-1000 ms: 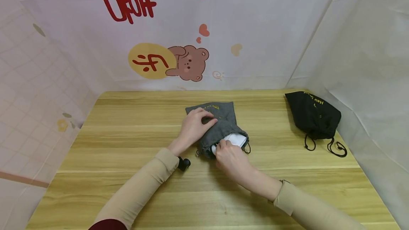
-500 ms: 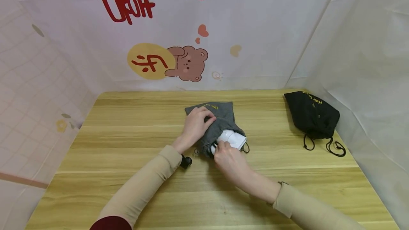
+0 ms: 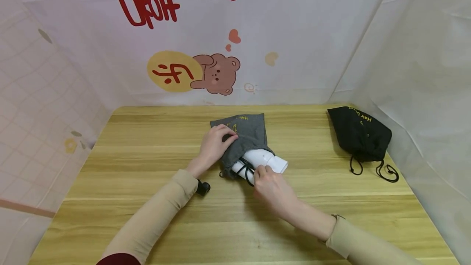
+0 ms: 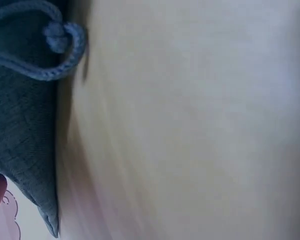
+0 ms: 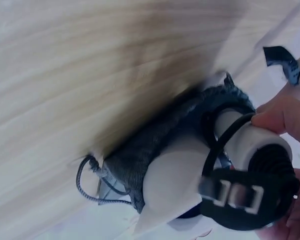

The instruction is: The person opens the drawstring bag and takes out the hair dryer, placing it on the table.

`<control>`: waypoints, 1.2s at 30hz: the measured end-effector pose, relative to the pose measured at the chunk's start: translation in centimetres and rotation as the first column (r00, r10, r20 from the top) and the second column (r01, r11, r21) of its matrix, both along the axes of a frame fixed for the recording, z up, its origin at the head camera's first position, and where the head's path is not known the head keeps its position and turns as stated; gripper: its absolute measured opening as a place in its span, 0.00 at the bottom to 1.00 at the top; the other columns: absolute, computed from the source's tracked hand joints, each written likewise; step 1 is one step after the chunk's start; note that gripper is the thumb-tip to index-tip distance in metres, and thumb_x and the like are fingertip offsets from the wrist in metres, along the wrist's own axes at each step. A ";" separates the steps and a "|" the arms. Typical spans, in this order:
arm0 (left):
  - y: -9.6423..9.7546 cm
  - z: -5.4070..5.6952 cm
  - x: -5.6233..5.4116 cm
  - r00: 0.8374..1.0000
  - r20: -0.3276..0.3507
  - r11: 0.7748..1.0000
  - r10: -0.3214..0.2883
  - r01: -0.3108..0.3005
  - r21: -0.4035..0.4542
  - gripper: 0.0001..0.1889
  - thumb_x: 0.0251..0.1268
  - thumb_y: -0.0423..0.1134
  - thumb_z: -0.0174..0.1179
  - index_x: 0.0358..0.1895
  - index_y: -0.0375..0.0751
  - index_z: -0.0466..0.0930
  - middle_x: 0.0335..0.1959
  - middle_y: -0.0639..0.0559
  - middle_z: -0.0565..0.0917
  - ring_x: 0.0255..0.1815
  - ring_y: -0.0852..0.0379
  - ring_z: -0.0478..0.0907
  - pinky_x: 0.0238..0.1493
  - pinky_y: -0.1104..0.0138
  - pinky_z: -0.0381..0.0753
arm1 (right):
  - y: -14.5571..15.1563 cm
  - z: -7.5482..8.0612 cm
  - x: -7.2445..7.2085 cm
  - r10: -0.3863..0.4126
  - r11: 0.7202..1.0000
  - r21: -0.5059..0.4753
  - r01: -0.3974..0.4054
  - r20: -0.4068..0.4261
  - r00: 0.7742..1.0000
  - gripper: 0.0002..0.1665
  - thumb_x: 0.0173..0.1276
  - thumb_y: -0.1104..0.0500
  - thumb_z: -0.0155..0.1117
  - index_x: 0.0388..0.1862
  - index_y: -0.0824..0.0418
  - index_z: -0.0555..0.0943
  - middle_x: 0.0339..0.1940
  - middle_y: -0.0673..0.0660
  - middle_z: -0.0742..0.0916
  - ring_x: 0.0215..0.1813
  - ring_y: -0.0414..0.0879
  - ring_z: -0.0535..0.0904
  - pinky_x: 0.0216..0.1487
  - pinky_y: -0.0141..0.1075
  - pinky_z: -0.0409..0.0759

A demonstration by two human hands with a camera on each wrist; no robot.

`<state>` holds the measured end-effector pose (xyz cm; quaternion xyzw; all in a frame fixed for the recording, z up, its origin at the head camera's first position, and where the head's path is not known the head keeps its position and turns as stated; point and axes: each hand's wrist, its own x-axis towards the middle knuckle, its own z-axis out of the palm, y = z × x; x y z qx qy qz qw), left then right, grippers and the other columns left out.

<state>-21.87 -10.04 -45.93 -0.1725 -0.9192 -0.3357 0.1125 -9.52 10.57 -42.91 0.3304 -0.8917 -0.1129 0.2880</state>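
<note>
A grey drawstring bag (image 3: pixel 254 128) with yellow print lies on the table, its mouth facing the person. Out of that mouth sticks a white hair dryer (image 3: pixel 260 158), whose far part is hidden in the cloth. My right hand (image 3: pixel 275 189) grips its handle; a black cord (image 3: pixel 247 166) is wound about the handle. The right wrist view shows a black plug (image 5: pixel 245 195) beside the fingers. With fingertips and thumb, my left hand (image 3: pixel 214 146) pinches the bag's upper cloth. A knotted drawstring loop (image 4: pixel 72 55) shows in the left wrist view.
A black drawstring bag (image 3: pixel 362 132), also with yellow print, lies at the table's right edge with its cords trailing toward the front. White printed cloth (image 3: pixel 301 44) hangs behind the wooden table (image 3: pixel 235 232) and along both sides.
The hair dryer has come farther out of the grey bag toward the front right, with my right hand on it. My left hand has shifted a little left, drawing the cloth back.
</note>
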 end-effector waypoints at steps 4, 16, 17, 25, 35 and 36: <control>-0.7 0.1 1.1 0.998 0.061 0.999 -0.002 0.000 0.036 0.14 0.73 0.45 0.68 0.54 0.43 0.90 0.53 0.45 0.87 0.55 0.45 0.85 0.58 0.52 0.85 | 0.4 0.2 -0.2 0.006 1.000 0.006 -0.006 0.021 1.000 0.15 0.40 0.57 0.79 0.24 0.60 0.81 0.25 0.53 0.81 0.25 0.43 0.76 0.20 0.29 0.75; -0.9 0.2 2.5 0.971 0.239 0.994 0.030 -0.055 0.098 0.18 0.71 0.36 0.69 0.61 0.34 0.86 0.47 0.40 0.92 0.44 0.47 0.90 0.48 0.58 0.90 | 1.2 0.2 -0.9 0.039 0.997 -0.066 -0.030 0.141 0.989 0.17 0.41 0.59 0.80 0.23 0.61 0.78 0.25 0.53 0.79 0.26 0.45 0.76 0.23 0.32 0.78; -0.9 0.2 2.5 0.970 0.243 0.994 0.026 -0.051 0.097 0.17 0.70 0.34 0.69 0.59 0.34 0.87 0.45 0.40 0.92 0.44 0.48 0.90 0.46 0.58 0.90 | 1.2 0.1 -1.0 0.045 0.996 -0.076 -0.034 0.145 0.988 0.17 0.41 0.58 0.80 0.24 0.61 0.78 0.25 0.53 0.79 0.26 0.46 0.76 0.24 0.32 0.78; -1.8 -0.3 2.1 0.979 0.200 0.996 0.040 -0.054 0.067 0.12 0.70 0.29 0.67 0.53 0.37 0.90 0.43 0.42 0.92 0.42 0.49 0.88 0.45 0.59 0.88 | 1.5 0.0 -1.6 0.110 0.982 -0.172 -0.083 0.151 0.982 0.18 0.40 0.58 0.81 0.25 0.60 0.80 0.26 0.52 0.80 0.27 0.46 0.77 0.25 0.34 0.80; -3.5 -0.4 1.5 0.977 0.191 0.989 0.096 -0.115 0.096 0.11 0.71 0.29 0.66 0.53 0.36 0.90 0.45 0.39 0.92 0.46 0.45 0.90 0.50 0.54 0.89 | 1.8 -0.5 -1.9 0.204 0.958 -0.230 -0.172 0.124 0.971 0.19 0.41 0.59 0.82 0.29 0.61 0.80 0.30 0.52 0.82 0.30 0.45 0.76 0.24 0.33 0.79; -3.7 -0.5 1.5 0.978 0.184 0.988 0.098 -0.117 0.097 0.11 0.71 0.29 0.66 0.53 0.35 0.90 0.45 0.39 0.93 0.46 0.45 0.90 0.49 0.54 0.90 | 1.9 -0.6 -1.9 0.216 0.955 -0.232 -0.185 0.116 0.970 0.20 0.41 0.59 0.82 0.30 0.61 0.80 0.30 0.52 0.82 0.30 0.45 0.76 0.24 0.32 0.79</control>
